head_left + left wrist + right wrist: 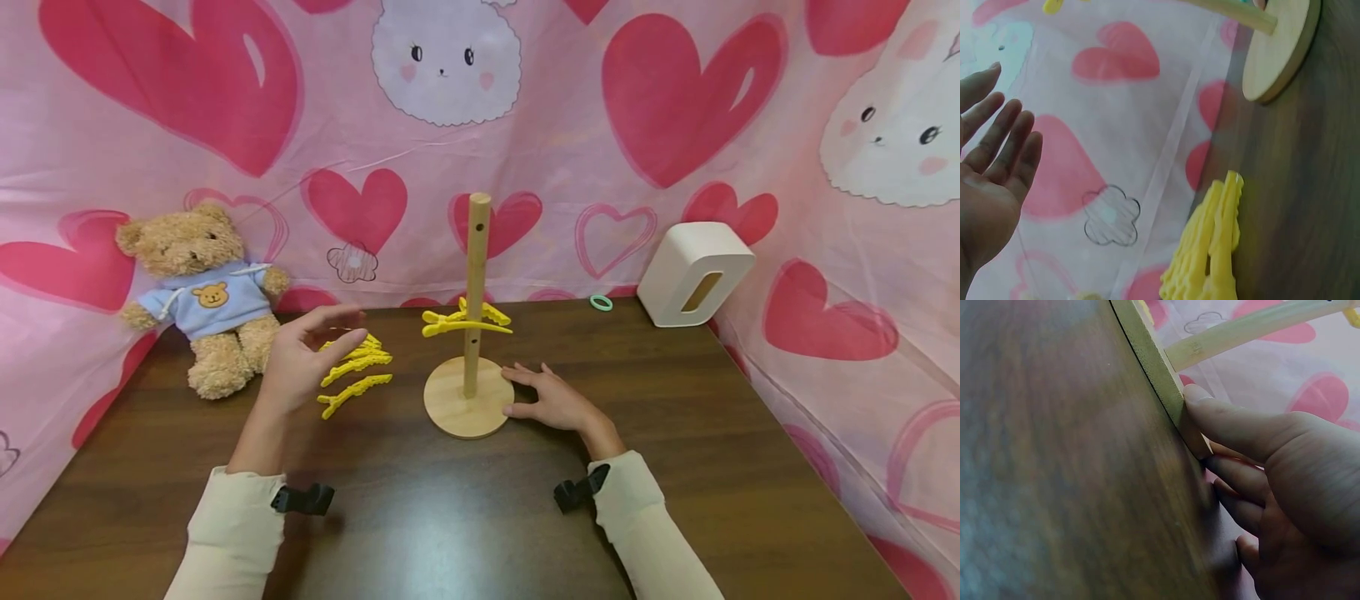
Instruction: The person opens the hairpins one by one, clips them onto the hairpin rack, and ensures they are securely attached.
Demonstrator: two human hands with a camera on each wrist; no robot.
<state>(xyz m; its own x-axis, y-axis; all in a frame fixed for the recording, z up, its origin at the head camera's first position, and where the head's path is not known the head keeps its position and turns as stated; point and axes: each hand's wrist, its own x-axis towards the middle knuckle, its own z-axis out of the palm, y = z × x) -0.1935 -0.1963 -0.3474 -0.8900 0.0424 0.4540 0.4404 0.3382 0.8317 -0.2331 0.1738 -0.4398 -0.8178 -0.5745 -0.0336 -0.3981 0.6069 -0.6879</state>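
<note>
A wooden stand, with an upright post (477, 267) on a round base (450, 400), stands mid-table. Yellow hair clips (465, 328) sit crosswise on the post, above its lower hole. My right hand (551, 398) holds the base's right edge between thumb and fingers; the right wrist view shows the thumb (1229, 422) against the rim. My left hand (296, 354) is raised beside several loose yellow hair clips (356, 392), partly covering the farther ones. In the left wrist view its fingers (1007, 140) are spread and hold nothing, apart from the clips (1210, 244).
A teddy bear (213, 296) in a blue top sits at the back left. At the back right a white box (667, 275) with a slot leans by the cloth wall. A mint-green ring (601, 302) lies near the table's back edge.
</note>
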